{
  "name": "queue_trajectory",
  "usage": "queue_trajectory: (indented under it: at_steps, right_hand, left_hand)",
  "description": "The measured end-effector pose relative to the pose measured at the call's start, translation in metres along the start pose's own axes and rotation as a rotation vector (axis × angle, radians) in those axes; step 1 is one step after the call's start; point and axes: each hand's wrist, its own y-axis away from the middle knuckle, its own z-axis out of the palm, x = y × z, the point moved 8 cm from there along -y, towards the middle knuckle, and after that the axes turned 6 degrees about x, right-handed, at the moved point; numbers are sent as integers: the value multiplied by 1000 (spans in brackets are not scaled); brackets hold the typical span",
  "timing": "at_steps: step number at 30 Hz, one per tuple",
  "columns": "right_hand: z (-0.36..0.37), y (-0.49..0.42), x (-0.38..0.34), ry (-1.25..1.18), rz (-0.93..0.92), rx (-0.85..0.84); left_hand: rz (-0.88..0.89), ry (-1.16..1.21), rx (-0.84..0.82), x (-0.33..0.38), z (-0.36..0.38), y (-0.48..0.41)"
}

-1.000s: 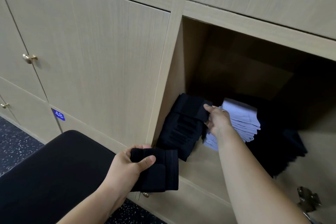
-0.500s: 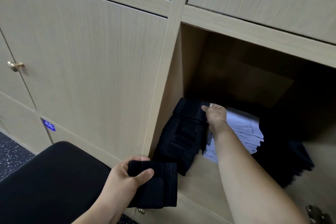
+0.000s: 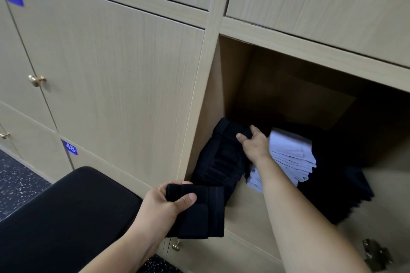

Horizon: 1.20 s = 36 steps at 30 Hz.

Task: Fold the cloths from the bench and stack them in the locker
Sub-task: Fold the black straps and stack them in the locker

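Already well along, by the look of it: the open pale-wood locker [image 3: 248, 217] holds 3 piles. A leaning stack of folded black cloths [image 3: 219, 159] stands against its left wall, a stack of folded white cloths [image 3: 292, 157] sits just beside it, and a darker heap [image 3: 346, 190] lies to the right.

1 more folded black ribbed cloth [image 3: 199, 215] is outside, just in front of the locker's lower edge. The left hand [image 3: 166, 204] holds it with the thumb pressed across its top face and the fingers curled under its far edge. The right hand [image 3: 255, 144] reaches inside and grips the top of the black stack, thumb on the front and fingers wrapped over the back, probably to steady it.

What seems left is to set the held cloth onto that stack. Whether more cloths wait is unclear, since only one end of the black padded bench [image 3: 66, 217] shows and the rest is cut off at the lower left. The dark heap melts into shadow, so I cannot tell if it is folded. The right hand's fingertips are hidden behind the cloth.
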Motion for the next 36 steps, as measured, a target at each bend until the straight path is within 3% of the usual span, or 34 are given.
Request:
queue_trajectory:
  at_steps: [10, 12, 16, 18, 26, 32, 36]
  right_hand:
    - [-22, 71, -21, -221, -39, -21]
    - [-23, 104, -33, -264, -54, -128]
    - [-18, 177, -45, -259, -23, -545]
    - [-23, 201, -46, -269, -36, -625]
    - [-69, 216, -31, -378, 7, -366]
    - [-69, 227, -18, -367, 88, -419]
    - [-74, 218, -10, -362, 93, -360]
  left_hand:
    - [32, -17, -2, 22, 0, 31]
    - [43, -31, -4, 27, 3, 40]
    - [74, -59, -10, 32, 11, 54]
    - [91, -67, -6, 32, 15, 62]
    - [37, -117, -120, 17, 23, 84]
    - [60, -155, -23, 19, 27, 71]
    - [63, -196, -35, 20, 37, 64]
